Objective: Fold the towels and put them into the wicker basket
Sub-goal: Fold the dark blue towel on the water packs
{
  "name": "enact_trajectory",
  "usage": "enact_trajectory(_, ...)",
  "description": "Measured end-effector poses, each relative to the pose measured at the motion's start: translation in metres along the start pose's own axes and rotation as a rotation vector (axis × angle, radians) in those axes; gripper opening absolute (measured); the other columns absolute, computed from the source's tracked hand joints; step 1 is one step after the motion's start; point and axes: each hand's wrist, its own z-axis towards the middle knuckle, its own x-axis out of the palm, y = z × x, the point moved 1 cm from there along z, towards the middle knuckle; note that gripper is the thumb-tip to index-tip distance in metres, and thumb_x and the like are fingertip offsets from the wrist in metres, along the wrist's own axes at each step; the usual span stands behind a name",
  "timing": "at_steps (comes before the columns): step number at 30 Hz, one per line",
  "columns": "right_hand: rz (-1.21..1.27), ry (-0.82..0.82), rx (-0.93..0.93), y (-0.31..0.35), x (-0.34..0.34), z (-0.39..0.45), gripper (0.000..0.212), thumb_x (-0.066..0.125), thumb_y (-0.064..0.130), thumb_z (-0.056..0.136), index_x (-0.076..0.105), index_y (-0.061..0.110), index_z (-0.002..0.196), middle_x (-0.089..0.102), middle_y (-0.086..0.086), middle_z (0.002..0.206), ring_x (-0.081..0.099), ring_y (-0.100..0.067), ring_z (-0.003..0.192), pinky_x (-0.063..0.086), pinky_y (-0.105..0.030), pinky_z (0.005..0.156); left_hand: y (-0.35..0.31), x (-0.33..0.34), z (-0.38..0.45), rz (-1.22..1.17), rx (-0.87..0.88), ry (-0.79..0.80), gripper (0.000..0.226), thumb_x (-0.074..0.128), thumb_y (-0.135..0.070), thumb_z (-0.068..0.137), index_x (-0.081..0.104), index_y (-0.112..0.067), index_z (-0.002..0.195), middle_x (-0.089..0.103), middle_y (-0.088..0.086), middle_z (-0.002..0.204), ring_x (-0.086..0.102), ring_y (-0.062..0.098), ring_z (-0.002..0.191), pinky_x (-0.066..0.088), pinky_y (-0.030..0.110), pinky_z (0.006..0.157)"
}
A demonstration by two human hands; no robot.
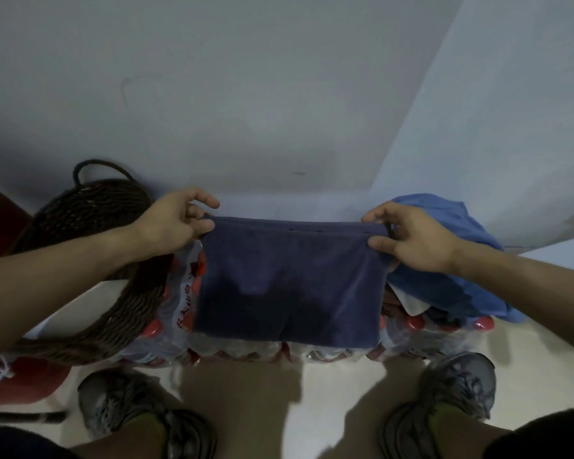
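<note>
While the dark navy terry towel [289, 279] lies doubled over shrink-wrapped red-capped bottles [179, 313], the left hand [174, 223] and right hand [411, 240] pinch its far corners, likely squaring edges; the brown wicker basket [90, 220] waits just left.

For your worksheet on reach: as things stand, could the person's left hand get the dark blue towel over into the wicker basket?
Probably yes. The left hand pinches the dark blue towel at its corner, right beside the wicker basket, with nothing visible between them. The right hand holds the other corner and would need to follow or release.
</note>
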Motion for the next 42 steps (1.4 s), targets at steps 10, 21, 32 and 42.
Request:
enact_trajectory(10, 0.164, -0.180, 0.104, -0.007, 0.004, -0.004, 0.043, 0.068, 0.045, 0.082, 0.062, 0.003, 0.079, 0.060, -0.007, 0.050, 0.055, -0.012, 0.040, 0.046, -0.016, 0.047, 0.011, -0.002, -0.009, -0.135, -0.043, -0.040, 0.019, 0.059, 0.003, 0.091, 0.069, -0.009, 0.102, 0.071, 0.011, 0.084, 0.067, 0.013, 0.069, 0.058, 0.025, 0.069)
enact_trajectory(21, 0.053, -0.205, 0.052, -0.007, 0.009, 0.000, 0.055, 0.049, 0.054, 0.089, 0.056, 0.009, 0.059, 0.059, -0.007, 0.045, 0.057, -0.020, 0.043, 0.047, -0.020, 0.053, 0.005, 0.004, -0.012, -0.239, -0.102, 0.007, 0.017, 0.048, 0.000, 0.097, 0.060, -0.009, 0.089, 0.056, 0.015, 0.075, 0.053, 0.020, 0.064, 0.047, 0.022, 0.052)
enact_trajectory(32, 0.207, 0.192, 0.036, 0.015, 0.017, -0.003, 0.022, 0.086, 0.023, 0.071, 0.072, 0.007, 0.078, 0.074, -0.003, 0.069, 0.070, -0.012, 0.061, 0.053, -0.019, 0.056, 0.004, 0.004, -0.013, -0.222, -0.084, -0.037, 0.020, 0.049, -0.010, 0.099, 0.066, -0.004, 0.109, 0.070, 0.013, 0.081, 0.064, 0.012, 0.074, 0.050, 0.021, 0.066)
enact_trajectory(42, 0.361, 0.146, 0.146, -0.001, 0.008, -0.005, 0.022, 0.072, 0.019, 0.086, 0.075, 0.002, 0.099, 0.074, -0.020, 0.095, 0.071, -0.033, 0.095, 0.060, -0.031, 0.083, 0.009, -0.008, -0.024, 0.130, 0.020, 0.064, 0.014, 0.050, -0.008, 0.098, 0.061, -0.006, 0.089, 0.067, 0.016, 0.083, 0.063, 0.028, 0.079, 0.050, 0.039, 0.079)
